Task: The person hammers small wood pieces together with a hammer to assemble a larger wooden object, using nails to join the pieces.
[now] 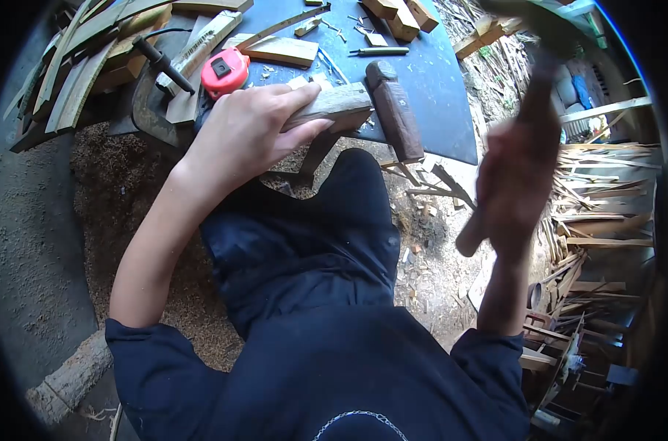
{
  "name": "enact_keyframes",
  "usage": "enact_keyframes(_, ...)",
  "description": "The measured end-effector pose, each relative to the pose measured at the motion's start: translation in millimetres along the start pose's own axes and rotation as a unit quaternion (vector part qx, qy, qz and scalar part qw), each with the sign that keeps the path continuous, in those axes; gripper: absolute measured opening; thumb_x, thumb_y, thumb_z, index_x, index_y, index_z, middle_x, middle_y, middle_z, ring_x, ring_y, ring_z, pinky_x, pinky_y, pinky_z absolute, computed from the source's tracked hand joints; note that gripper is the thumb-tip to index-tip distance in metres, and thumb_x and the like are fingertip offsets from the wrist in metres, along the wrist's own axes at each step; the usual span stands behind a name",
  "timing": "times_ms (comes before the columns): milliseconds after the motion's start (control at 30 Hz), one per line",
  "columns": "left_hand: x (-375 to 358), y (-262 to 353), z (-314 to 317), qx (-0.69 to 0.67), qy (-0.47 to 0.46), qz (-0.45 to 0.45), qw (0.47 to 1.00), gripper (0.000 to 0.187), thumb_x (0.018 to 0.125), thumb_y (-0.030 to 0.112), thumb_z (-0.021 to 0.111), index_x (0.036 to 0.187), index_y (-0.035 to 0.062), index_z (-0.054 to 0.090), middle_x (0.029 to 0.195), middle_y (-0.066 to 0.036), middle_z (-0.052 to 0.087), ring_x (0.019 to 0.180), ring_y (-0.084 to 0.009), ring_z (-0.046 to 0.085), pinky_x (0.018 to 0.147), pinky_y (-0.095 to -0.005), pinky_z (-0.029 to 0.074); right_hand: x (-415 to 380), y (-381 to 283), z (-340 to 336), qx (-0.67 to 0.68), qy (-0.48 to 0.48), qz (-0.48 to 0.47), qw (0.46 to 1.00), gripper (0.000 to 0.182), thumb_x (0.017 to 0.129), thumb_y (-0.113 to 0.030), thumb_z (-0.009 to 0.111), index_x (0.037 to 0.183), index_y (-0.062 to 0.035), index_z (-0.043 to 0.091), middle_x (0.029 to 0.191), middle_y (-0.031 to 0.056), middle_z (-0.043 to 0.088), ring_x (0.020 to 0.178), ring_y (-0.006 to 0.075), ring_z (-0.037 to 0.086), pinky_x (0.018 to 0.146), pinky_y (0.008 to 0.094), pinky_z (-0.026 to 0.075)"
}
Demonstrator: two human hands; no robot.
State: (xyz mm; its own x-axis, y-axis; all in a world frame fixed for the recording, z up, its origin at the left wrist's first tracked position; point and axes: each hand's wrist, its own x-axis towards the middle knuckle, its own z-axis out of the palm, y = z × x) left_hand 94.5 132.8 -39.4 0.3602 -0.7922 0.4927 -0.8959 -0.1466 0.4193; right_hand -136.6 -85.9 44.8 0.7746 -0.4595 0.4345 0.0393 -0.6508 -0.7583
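My left hand [249,125] is closed around a short wooden block [337,105] at the near edge of the blue-topped table [451,95], thumb on the near side and fingers over the top. Just right of the block's end lies a dark, worn wooden piece [394,114], jutting past the table edge. My right hand [514,184] is raised at the right, smeared by motion, wrapped around a wooden-handled tool [540,110]. The tool's dark head points up to the top edge of view, too blurred to make out its kind.
A red tape measure [225,72] sits behind my left wrist, beside a metal rod [165,66]. Wood strips [76,66] pile up at left; small blocks [404,22], a pen [379,51] and nails lie farther back. Wood scraps [606,220] cover the ground at right.
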Motion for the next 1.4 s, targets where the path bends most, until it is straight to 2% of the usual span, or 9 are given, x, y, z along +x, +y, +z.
enact_keyframes(67, 1, 2, -1, 0.002, -0.008, -0.004, 1.0, 0.048, 0.098, 0.032, 0.077, 0.134, 0.0027, 0.069, 0.103, -0.018, 0.075, 0.089, -0.0342, 0.074, 0.08, -0.0403, 0.058, 7, -2, 30, -0.133, -0.185, -0.012, 0.974, 0.041, 0.109, -0.015, 0.054, 0.149, -0.0062, 0.046, 0.099, 0.0296, 0.071, 0.091, 0.0561, 0.066, 0.08, 0.0513, 0.053)
enact_keyframes(367, 0, 1, 1, 0.003, 0.005, 0.003, 1.0, 0.048, 0.098, 0.033, 0.076, 0.134, 0.0029, 0.069, 0.102, -0.018, 0.075, 0.09, -0.0349, 0.073, 0.079, -0.0413, 0.057, 19, -49, -1, 0.006, 0.033, 0.003, 0.999, 0.039, 0.114, -0.038, 0.051, 0.128, -0.0031, 0.057, 0.079, 0.0018, 0.059, 0.049, 0.0057, 0.048, 0.043, 0.0196, 0.037)
enact_keyframes(467, 0, 2, -1, 0.0, -0.004, -0.001, 1.0, 0.047, 0.098, 0.033, 0.076, 0.133, 0.0027, 0.069, 0.102, -0.018, 0.075, 0.091, -0.0355, 0.073, 0.08, -0.0415, 0.057, 10, -14, 3, 0.003, -0.022, 0.012, 1.0, 0.04, 0.113, -0.035, 0.052, 0.136, -0.0023, 0.055, 0.092, 0.0078, 0.066, 0.057, 0.0084, 0.057, 0.047, 0.023, 0.043)
enact_keyframes(533, 1, 3, -3, -0.007, -0.013, -0.003, 1.0, 0.047, 0.098, 0.033, 0.076, 0.133, 0.0025, 0.069, 0.103, -0.018, 0.075, 0.092, -0.0359, 0.073, 0.081, -0.0417, 0.056, 9, 1, 30, -0.157, -0.186, -0.015, 0.97, 0.04, 0.113, -0.027, 0.051, 0.149, -0.0128, 0.046, 0.088, 0.0248, 0.068, 0.076, 0.0361, 0.07, 0.073, 0.0507, 0.052)
enact_keyframes(867, 0, 4, -2, -0.001, -0.006, 0.001, 1.0, 0.048, 0.098, 0.031, 0.076, 0.134, 0.0012, 0.069, 0.103, -0.018, 0.075, 0.092, -0.0358, 0.073, 0.083, -0.042, 0.056, 27, -45, -7, -0.063, -0.069, 0.098, 0.991, 0.037, 0.114, -0.03, 0.052, 0.147, -0.0139, 0.051, 0.098, 0.0183, 0.074, 0.079, 0.0313, 0.072, 0.071, 0.0457, 0.055)
enact_keyframes(1000, 2, 7, -5, 0.0, -0.027, -0.007, 1.0, 0.048, 0.098, 0.032, 0.076, 0.135, 0.0017, 0.069, 0.103, -0.019, 0.075, 0.093, -0.035, 0.073, 0.084, -0.0416, 0.056, 19, 1, 11, -0.147, -0.225, -0.011, 0.963, 0.037, 0.113, -0.028, 0.051, 0.145, -0.0106, 0.05, 0.094, 0.0257, 0.072, 0.084, 0.0416, 0.074, 0.071, 0.0497, 0.052)
enact_keyframes(1133, 3, 10, -7, 0.008, -0.028, -0.013, 0.999, 0.049, 0.098, 0.033, 0.076, 0.135, 0.0019, 0.07, 0.105, -0.019, 0.076, 0.094, -0.0343, 0.073, 0.086, -0.0406, 0.056, 28, -19, -9, -0.189, -0.192, 0.013, 0.963, 0.037, 0.112, -0.031, 0.054, 0.143, -0.0103, 0.053, 0.096, 0.0243, 0.072, 0.085, 0.0364, 0.073, 0.073, 0.048, 0.052)
enact_keyframes(1267, 2, 12, -7, 0.011, -0.029, -0.022, 0.999, 0.049, 0.098, 0.034, 0.077, 0.134, 0.0014, 0.07, 0.108, -0.02, 0.076, 0.096, -0.0341, 0.074, 0.088, -0.0402, 0.057, 30, -41, -13, -0.025, -0.03, 0.027, 0.999, 0.046, 0.112, -0.037, 0.053, 0.15, -0.0114, 0.051, 0.083, -0.0018, 0.056, 0.056, 0.0008, 0.05, 0.041, 0.0167, 0.033)
enact_keyframes(1400, 2, 10, -6, 0.021, -0.029, -0.02, 0.999, 0.051, 0.097, 0.035, 0.077, 0.134, 0.0007, 0.07, 0.108, -0.021, 0.077, 0.096, -0.0337, 0.075, 0.088, -0.0404, 0.057, 15, 13, 19, -0.149, -0.194, -0.037, 0.969, 0.037, 0.112, -0.032, 0.054, 0.143, -0.0117, 0.052, 0.091, 0.0211, 0.073, 0.078, 0.0366, 0.074, 0.069, 0.045, 0.054)
